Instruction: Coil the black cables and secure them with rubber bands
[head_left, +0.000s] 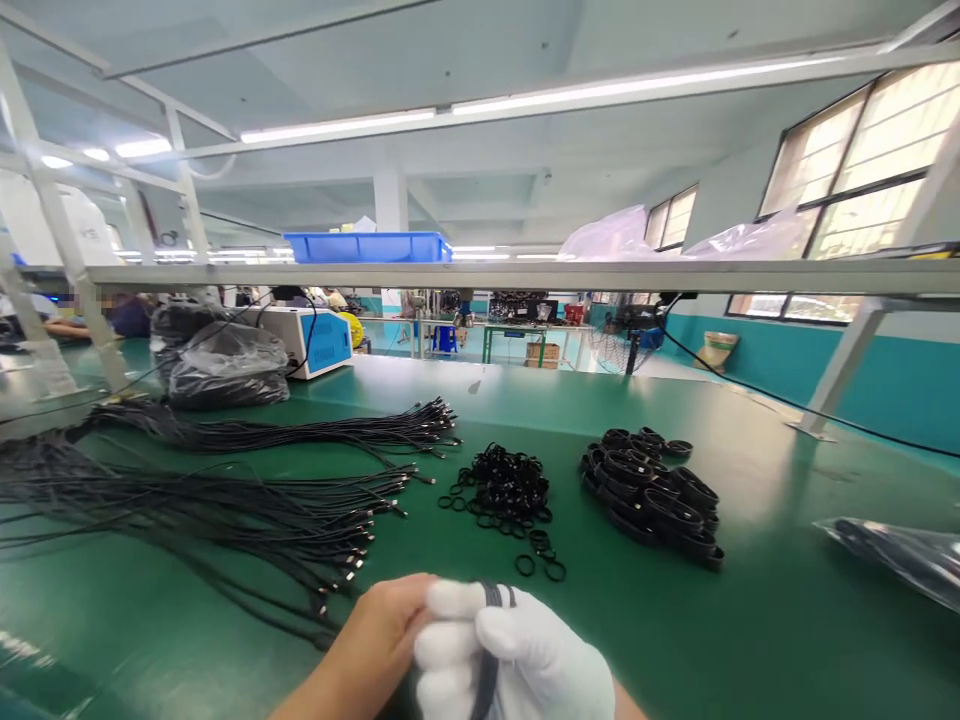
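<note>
My right hand (517, 650), in a white glove, is closed around a coiled black cable (486, 685). Thin black loops (493, 596) circle its index finger. Bare and pressed against the gloved fingers, my left hand (386, 630) is curled, and its fingertips are hidden behind the glove. Just beyond both hands lies a pile of small black rings (510, 485), a few of them loose at its near edge. Coiled black cables (652, 490) are heaped to the right. On the left, long black cables (300, 510) with metal plug ends lie in two bundles.
A white shelf edge (495, 275) spans the green table (450, 550), with a blue bin (367, 246) on it. At the back left are a plastic-wrapped bundle (232, 365) and a blue-and-white machine (319, 340). A clear bag (900, 555) lies far right. People sit at the far left.
</note>
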